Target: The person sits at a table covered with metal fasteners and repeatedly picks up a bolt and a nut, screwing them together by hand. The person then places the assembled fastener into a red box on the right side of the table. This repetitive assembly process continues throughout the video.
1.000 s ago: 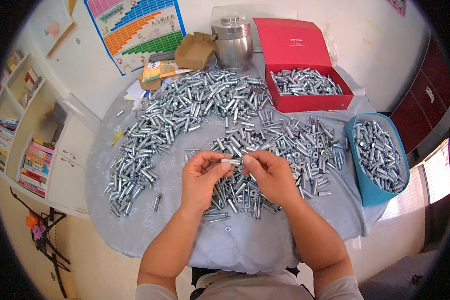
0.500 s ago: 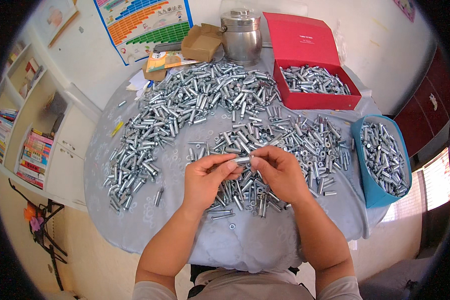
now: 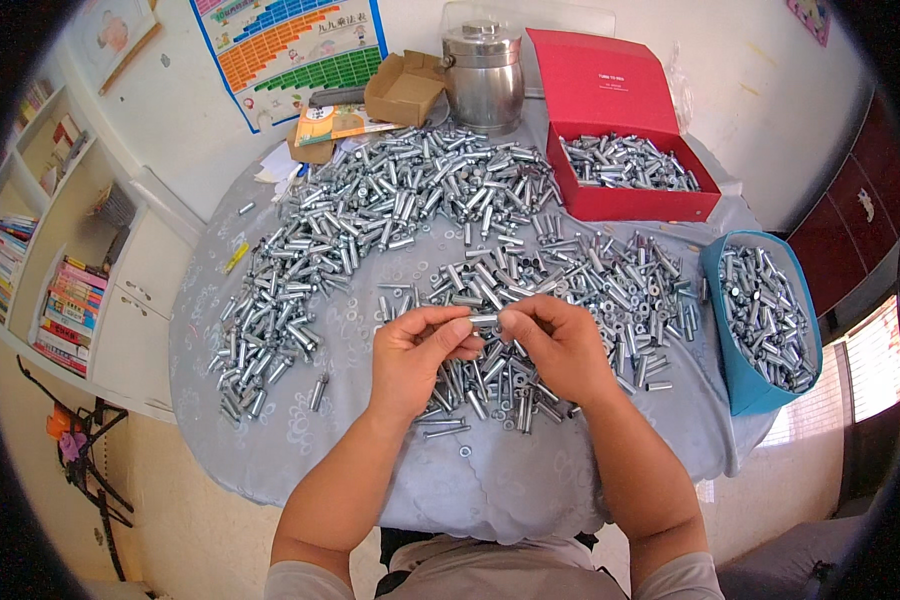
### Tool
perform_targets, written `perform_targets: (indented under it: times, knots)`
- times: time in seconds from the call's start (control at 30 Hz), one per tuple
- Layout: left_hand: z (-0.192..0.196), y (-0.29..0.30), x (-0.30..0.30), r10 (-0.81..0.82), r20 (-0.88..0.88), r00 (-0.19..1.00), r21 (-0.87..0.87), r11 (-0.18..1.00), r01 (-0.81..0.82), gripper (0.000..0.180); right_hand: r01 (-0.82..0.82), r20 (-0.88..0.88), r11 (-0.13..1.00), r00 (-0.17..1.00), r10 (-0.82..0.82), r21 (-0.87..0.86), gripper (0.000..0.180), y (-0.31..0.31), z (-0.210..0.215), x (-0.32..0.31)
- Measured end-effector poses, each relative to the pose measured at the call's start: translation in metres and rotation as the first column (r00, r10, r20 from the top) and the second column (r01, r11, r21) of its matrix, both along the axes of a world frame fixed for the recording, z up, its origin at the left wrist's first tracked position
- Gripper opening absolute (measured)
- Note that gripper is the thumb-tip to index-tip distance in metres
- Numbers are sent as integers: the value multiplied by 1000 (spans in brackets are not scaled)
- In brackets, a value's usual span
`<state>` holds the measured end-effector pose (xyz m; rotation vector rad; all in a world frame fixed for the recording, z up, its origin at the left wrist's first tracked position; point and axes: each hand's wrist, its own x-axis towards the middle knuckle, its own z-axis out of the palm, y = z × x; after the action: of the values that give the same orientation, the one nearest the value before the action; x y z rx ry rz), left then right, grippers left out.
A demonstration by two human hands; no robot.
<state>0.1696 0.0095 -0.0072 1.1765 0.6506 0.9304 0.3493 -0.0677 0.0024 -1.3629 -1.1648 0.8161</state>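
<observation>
Between my two hands, over the middle of the table, a short silver sleeve anchor (image 3: pixel 484 321) lies level. My left hand (image 3: pixel 405 358) pinches one end between thumb and fingers. At the other end, the thumb and fingertips of my right hand (image 3: pixel 567 352) close round it and hide part of it. Beneath and beyond the hands spreads a loose pile of metal sleeves, bolts and washers (image 3: pixel 630 280). A larger heap of similar anchors (image 3: pixel 400 190) curves along the far and left side. One loose bolt (image 3: pixel 446 432) and a single washer (image 3: pixel 465 452) lie nearer me.
An open red box (image 3: pixel 635 206) filled with metal pieces stands at the back right. Along the right edge sits a blue bin (image 3: pixel 762 398) of anchors. A steel pot (image 3: pixel 483 85), a cardboard box (image 3: pixel 406 88) and a yellow marker (image 3: pixel 236 257) are also on the grey tablecloth (image 3: pixel 530 485).
Both hands stay closed on the sleeve anchor in nearly the same place. The fingers have shifted only slightly around its ends.
</observation>
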Motion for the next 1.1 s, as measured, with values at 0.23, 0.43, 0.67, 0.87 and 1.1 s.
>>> perform_targets:
  times: [0.23, 0.43, 0.67, 0.87, 1.1]
  knots:
    - [-1, -1, 1, -4, 41, 999, -16, 1000, 5, 18, -18, 16, 1000, 1000, 19, -12, 23, 0, 0, -1]
    - [-3, 0, 1, 10, 43, 999, -37, 999, -8, 18, -18, 38, 1000, 999, 19, -23, 24, 1, -1, 1]
    - [-4, 1, 1, 42, 23, 999, -58, 997, -40, 19, 34, -46, 999, 998, -32, 35, 22, 0, 5, -5]
    - [-4, 0, 2, 56, 14, 998, -54, 997, -56, 19, 4, -69, 999, 998, -7, -47, 22, 2, -4, 1]
    - [0, 0, 1, 83, -7, 996, -124, 989, -84, 28, -29, 256, 963, 966, -43, 269, 21, 0, 4, -2]
